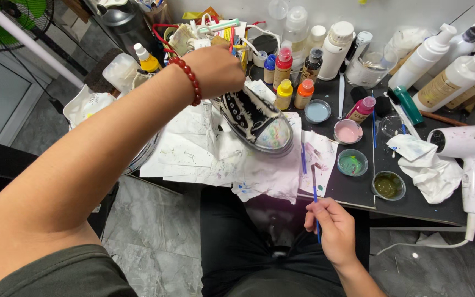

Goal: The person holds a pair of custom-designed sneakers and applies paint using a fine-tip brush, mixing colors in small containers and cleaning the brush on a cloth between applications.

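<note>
Wet paint could smear if the left hand point(218, 70), gripping the shoe point(257, 120), slips, while the right hand point(333, 228) pinches a brush point(315, 202).

Left hand point(218, 70) covers shoe point(257, 122) heel. Right hand point(333, 231) hides brush point(314, 195) lower end. Hair dryer point(471, 151) nozzle cut by right edge. Fan point(12, 22) cropped top-left.

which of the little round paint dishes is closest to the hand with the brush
The olive-green dish, at the table's front edge, right of the right hand. The teal, pink and blue dishes sit farther back.
</note>
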